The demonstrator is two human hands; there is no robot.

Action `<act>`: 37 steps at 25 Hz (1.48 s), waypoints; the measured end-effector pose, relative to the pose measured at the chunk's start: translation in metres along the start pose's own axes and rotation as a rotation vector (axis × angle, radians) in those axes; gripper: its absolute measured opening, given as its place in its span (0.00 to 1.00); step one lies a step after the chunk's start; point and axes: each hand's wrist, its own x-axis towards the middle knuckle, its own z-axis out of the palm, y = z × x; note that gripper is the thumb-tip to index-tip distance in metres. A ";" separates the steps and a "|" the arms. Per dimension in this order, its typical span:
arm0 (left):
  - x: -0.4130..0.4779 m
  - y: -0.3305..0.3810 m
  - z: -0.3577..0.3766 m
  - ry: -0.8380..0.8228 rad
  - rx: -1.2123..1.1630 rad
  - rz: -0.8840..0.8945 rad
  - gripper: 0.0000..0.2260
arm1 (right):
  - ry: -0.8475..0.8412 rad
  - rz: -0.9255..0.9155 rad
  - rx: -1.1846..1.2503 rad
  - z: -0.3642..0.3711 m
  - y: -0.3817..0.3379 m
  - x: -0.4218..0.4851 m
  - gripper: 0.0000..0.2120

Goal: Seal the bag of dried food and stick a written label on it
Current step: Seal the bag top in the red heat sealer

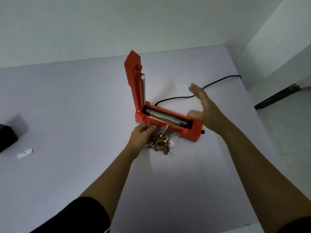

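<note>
A red heat sealer (170, 125) stands on the white table with its lid (134, 78) swung upright. A clear bag of dried food (159, 143) lies in front of it, its open top draped over the sealing strip (166, 117). My left hand (143, 135) pinches the bag's left side near the sealer's front. My right hand (203, 111) hovers blurred over the sealer's right end, fingers spread, holding nothing. A small white label (24, 153) lies flat far to the left.
A black power cord (210, 85) runs from the sealer toward the table's back right edge. A black object (7, 138) sits at the left border. White walls close the back; the table (67, 106) drops off on the right.
</note>
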 end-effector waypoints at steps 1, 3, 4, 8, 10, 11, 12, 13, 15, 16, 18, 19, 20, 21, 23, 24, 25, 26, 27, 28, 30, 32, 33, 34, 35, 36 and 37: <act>-0.001 0.002 0.003 0.036 0.021 0.012 0.12 | -0.060 0.095 -0.151 -0.001 0.022 -0.007 0.44; -0.003 0.007 0.009 0.143 0.120 0.041 0.17 | -0.135 0.204 -0.321 0.003 0.051 -0.020 0.51; -0.004 0.010 0.012 0.209 0.171 0.051 0.18 | -0.131 0.210 -0.336 0.008 0.057 -0.024 0.52; -0.003 0.022 0.018 0.384 0.310 0.089 0.12 | -0.019 0.148 -0.405 0.014 0.062 -0.026 0.46; -0.006 0.029 0.021 0.459 0.414 0.094 0.11 | 0.016 0.108 -0.460 0.015 0.063 -0.027 0.43; -0.008 0.032 0.023 0.498 0.470 0.104 0.10 | 0.025 0.097 -0.474 0.015 0.063 -0.027 0.42; -0.010 0.035 0.025 0.533 0.521 0.123 0.09 | 0.031 0.091 -0.483 0.015 0.063 -0.027 0.42; -0.013 0.037 0.028 0.558 0.568 0.149 0.08 | 0.037 0.086 -0.490 0.016 0.064 -0.027 0.42; -0.017 0.038 0.033 0.577 0.654 0.208 0.07 | 0.044 0.073 -0.508 0.016 0.066 -0.026 0.42; -0.019 0.038 0.035 0.577 0.690 0.236 0.07 | 0.044 0.071 -0.515 0.016 0.067 -0.026 0.42; -0.021 0.036 0.036 0.565 0.739 0.290 0.07 | 0.043 0.063 -0.516 0.016 0.069 -0.025 0.43; -0.021 0.035 0.037 0.560 0.755 0.318 0.07 | 0.040 0.057 -0.518 0.016 0.070 -0.024 0.43; -0.021 0.035 0.038 0.559 0.764 0.340 0.08 | 0.038 0.051 -0.522 0.016 0.071 -0.024 0.43; -0.021 0.034 0.038 0.562 0.769 0.357 0.08 | 0.036 0.049 -0.525 0.016 0.072 -0.024 0.43; -0.022 0.034 0.039 0.571 0.757 0.369 0.09 | 0.036 0.048 -0.521 0.015 0.073 -0.024 0.43; -0.023 0.034 0.039 0.574 0.742 0.365 0.09 | 0.039 0.047 -0.516 0.015 0.073 -0.024 0.43; -0.023 0.033 0.039 0.572 0.725 0.355 0.09 | 0.042 0.045 -0.511 0.016 0.073 -0.025 0.43; -0.023 0.032 0.038 0.565 0.710 0.340 0.09 | 0.045 0.042 -0.506 0.016 0.073 -0.025 0.43; -0.024 0.031 0.038 0.555 0.699 0.328 0.09 | 0.046 0.039 -0.502 0.016 0.073 -0.025 0.43; -0.024 0.030 0.037 0.544 0.684 0.323 0.10 | 0.047 0.037 -0.500 0.016 0.073 -0.026 0.43; -0.024 0.029 0.036 0.526 0.648 0.329 0.10 | 0.048 0.035 -0.508 0.016 0.074 -0.026 0.43; -0.024 0.030 0.034 0.520 0.633 0.337 0.11 | 0.046 0.037 -0.513 0.015 0.075 -0.026 0.43; -0.025 0.030 0.034 0.522 0.634 0.349 0.11 | 0.043 0.040 -0.510 0.015 0.075 -0.025 0.43; -0.025 0.030 0.034 0.528 0.638 0.371 0.11 | 0.041 0.045 -0.501 0.015 0.076 -0.025 0.43; -0.026 0.030 0.035 0.532 0.645 0.396 0.11 | 0.040 0.053 -0.489 0.015 0.076 -0.025 0.44; -0.027 0.031 0.035 0.532 0.651 0.418 0.11 | 0.042 0.062 -0.478 0.015 0.076 -0.025 0.44; -0.029 0.031 0.036 0.530 0.656 0.434 0.11 | 0.043 0.068 -0.470 0.015 0.076 -0.026 0.44</act>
